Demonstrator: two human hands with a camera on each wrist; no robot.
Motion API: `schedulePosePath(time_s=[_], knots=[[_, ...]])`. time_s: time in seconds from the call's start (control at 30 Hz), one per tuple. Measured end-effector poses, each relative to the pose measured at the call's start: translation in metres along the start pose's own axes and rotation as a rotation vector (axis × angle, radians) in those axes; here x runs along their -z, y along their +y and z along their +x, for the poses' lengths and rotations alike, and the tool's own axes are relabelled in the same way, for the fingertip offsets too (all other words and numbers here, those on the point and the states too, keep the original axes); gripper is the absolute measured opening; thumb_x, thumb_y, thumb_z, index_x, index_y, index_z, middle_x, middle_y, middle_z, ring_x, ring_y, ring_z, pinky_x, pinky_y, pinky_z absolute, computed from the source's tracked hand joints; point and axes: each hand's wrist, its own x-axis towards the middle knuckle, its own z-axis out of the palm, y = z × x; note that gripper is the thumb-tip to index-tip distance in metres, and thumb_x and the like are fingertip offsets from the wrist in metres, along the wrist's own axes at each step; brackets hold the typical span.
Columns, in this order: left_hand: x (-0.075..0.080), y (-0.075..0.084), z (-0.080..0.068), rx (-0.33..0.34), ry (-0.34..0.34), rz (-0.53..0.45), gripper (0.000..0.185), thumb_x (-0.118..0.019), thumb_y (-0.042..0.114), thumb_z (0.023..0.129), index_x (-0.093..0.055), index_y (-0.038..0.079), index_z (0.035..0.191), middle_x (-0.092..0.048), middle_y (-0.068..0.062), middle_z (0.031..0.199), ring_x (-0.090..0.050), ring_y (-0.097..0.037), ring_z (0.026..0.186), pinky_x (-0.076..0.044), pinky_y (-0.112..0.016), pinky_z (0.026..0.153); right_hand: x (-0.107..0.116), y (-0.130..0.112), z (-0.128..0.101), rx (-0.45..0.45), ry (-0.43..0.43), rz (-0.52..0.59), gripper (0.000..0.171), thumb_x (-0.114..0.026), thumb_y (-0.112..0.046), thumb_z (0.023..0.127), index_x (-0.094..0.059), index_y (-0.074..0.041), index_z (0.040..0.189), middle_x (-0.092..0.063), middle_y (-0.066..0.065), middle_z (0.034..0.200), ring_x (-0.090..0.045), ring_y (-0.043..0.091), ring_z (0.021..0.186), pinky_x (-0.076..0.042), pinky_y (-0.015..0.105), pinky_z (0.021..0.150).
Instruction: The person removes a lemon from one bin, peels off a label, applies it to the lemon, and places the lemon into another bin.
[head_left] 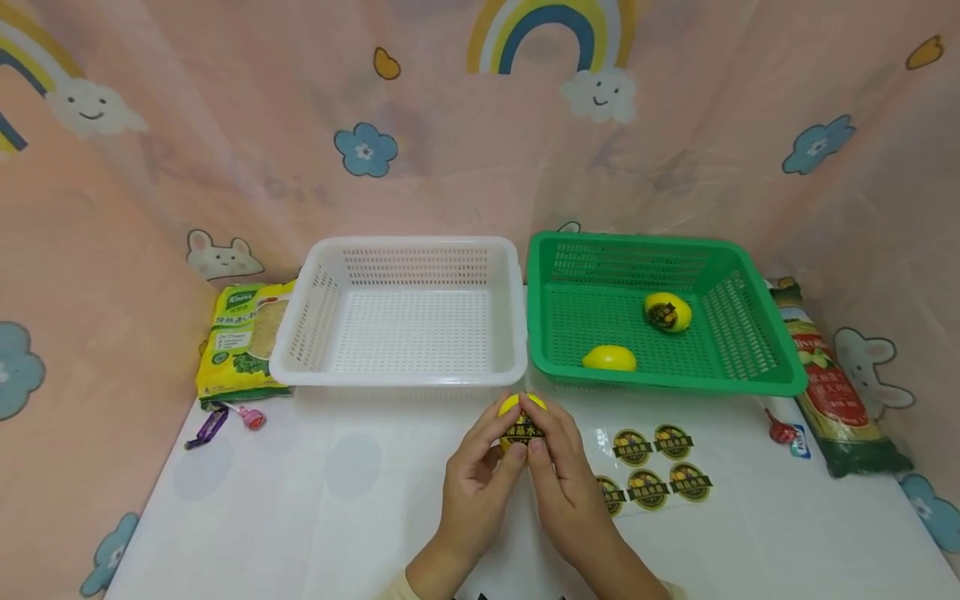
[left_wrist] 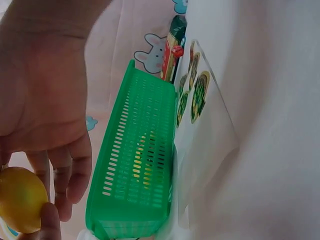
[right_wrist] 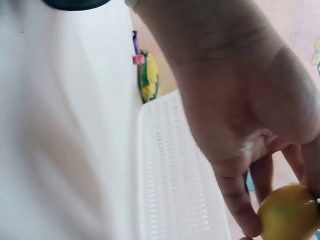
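Above the near side of the table, a yellow lemon (head_left: 512, 406) is held between both hands. A black and gold sticker (head_left: 522, 431) lies on its upper side, facing the head camera. My left hand (head_left: 476, 487) grips the lemon from the left, with the thumb and fingertips at the sticker's edge. From the right, my right hand (head_left: 568, 487) pinches it in the same way, thumb beside thumb. The left wrist view shows the lemon (left_wrist: 21, 200) between thumb and fingers; in the right wrist view the bare side of the lemon (right_wrist: 287, 215) shows.
A white basket (head_left: 397, 379) stands behind on the left. The green basket (head_left: 660, 382) beside it contains a stickered lemon (head_left: 667, 312) and a plain-looking lemon (head_left: 610, 358). A clear sticker sheet (head_left: 663, 466) lies right of the hands. Food bags (head_left: 243, 342) and sweets (head_left: 207, 427) line the sides.
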Motion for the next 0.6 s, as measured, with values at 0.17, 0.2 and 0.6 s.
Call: schedulePosePath(time_s=[0.17,0.2,0.6], knots=[[-0.0015,-0.0019,-0.0020,0.012,0.044,-0.004,0.040,-0.058,-0.006,0.105,-0.059,-0.005,0.145,-0.048,-0.022,0.158,-0.046,-0.025,0.147,-0.045,-0.033,0.113,-0.0038,0.0037,-0.0007,0.021,0.011,-0.009,0.059,-0.042,0.004,0.109,-0.037,-0.015,0.164,-0.040,0.010,0.160,-0.039,0.017,0.145,-0.027,0.014,0.117],[-0.0019,-0.0014,-0.0021,0.021,0.056,0.010,0.039,-0.057,-0.007,0.105,-0.059,-0.007,0.144,-0.048,-0.022,0.158,-0.046,-0.025,0.147,-0.045,-0.034,0.113,-0.0035,0.0031,-0.0007,-0.003,0.000,-0.001,0.058,-0.041,0.002,0.110,-0.033,-0.014,0.166,-0.038,0.012,0.162,-0.038,0.020,0.147,-0.026,0.013,0.117],[-0.0003,0.0032,0.0025,0.042,0.108,0.022,0.034,-0.060,-0.007,0.103,-0.067,-0.006,0.136,-0.053,-0.021,0.153,-0.047,-0.027,0.147,-0.045,-0.033,0.112,-0.0026,0.0044,-0.0052,0.024,-0.012,-0.009,0.066,-0.043,0.007,0.107,-0.029,-0.013,0.168,-0.032,0.021,0.167,-0.032,0.012,0.152,-0.029,0.015,0.117]])
